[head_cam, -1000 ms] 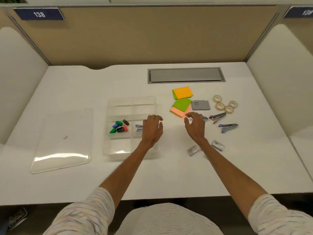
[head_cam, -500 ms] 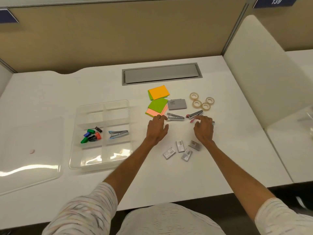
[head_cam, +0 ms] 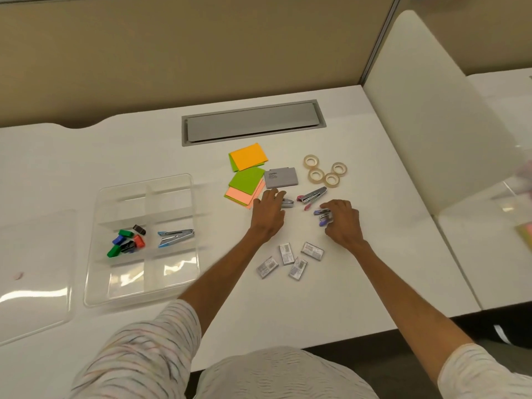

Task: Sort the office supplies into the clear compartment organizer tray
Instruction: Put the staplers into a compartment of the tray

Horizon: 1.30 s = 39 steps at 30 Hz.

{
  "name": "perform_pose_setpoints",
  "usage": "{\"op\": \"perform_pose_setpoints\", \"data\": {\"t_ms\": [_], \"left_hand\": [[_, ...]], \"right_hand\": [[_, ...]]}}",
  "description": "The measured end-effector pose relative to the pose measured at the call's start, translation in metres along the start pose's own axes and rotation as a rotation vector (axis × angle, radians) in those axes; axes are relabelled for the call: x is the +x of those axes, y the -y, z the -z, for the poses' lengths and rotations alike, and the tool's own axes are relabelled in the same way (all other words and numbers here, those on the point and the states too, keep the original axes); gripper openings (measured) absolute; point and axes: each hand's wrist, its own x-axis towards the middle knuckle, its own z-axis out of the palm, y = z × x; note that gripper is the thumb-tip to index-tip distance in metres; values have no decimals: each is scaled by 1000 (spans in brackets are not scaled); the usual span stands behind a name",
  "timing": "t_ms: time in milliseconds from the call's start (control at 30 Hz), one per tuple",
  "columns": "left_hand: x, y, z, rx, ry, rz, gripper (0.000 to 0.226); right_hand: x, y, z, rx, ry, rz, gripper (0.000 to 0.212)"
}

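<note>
Right grip (head_cam: 342,223) is clenched round the purple stapler (head_cam: 323,216), fingers curled over it. Its purple end pokes out at 9 o'clock from my knuckles, and I cannot tell whether it is clear of the worktop (head_cam: 359,283).

Left grip (head_cam: 267,214) lies over the back of the silver stapler (head_cam: 288,202), whose nose shows at 3 o'clock past my fingertips. I cannot tell whether those fingers are closed on it or only lying across it.

The pink stapler (head_cam: 312,195) lies loose between my two grips, toward 12 o'clock, and touches neither.

The clear organizer tray (head_cam: 172,295) sits well apart at 9 o'clock of my left grip. The blue stapler (head_cam: 175,237) lies in its right-hand column, third compartment from the far end. The small coloured pieces (head_cam: 126,241) are heaped in the compartment just beside it at 9 o'clock. The tray's flat clear lid (head_cam: 34,283) lies further out at 9 o'clock.

At 12 o'clock of my left grip the sticky notes fan out, with the orange pad (head_cam: 249,156) farthest, then the green pad (head_cam: 247,180), then the pink pad (head_cam: 240,197) nearest my fingers. The grey box (head_cam: 280,178) sits just beside them at 3 o'clock. The four tape rolls (head_cam: 310,175) cluster at 12 o'clock of my right grip.

The four staple boxes (head_cam: 286,254) are scattered at 6 o'clock, near my wrists and between my forearms.
</note>
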Motion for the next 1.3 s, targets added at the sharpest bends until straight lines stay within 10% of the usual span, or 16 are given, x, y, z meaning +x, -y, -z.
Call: {"op": "perform_pose_setpoints", "data": {"t_ms": [733,1300], "left_hand": [[-27,18,4,117,2,-55,37],[-86,111,79,90,-218,64,31]], "right_hand": [[-8,15,-7,-157,37,102,37],[-7,167,-30,-5,-81,311,28]]}}
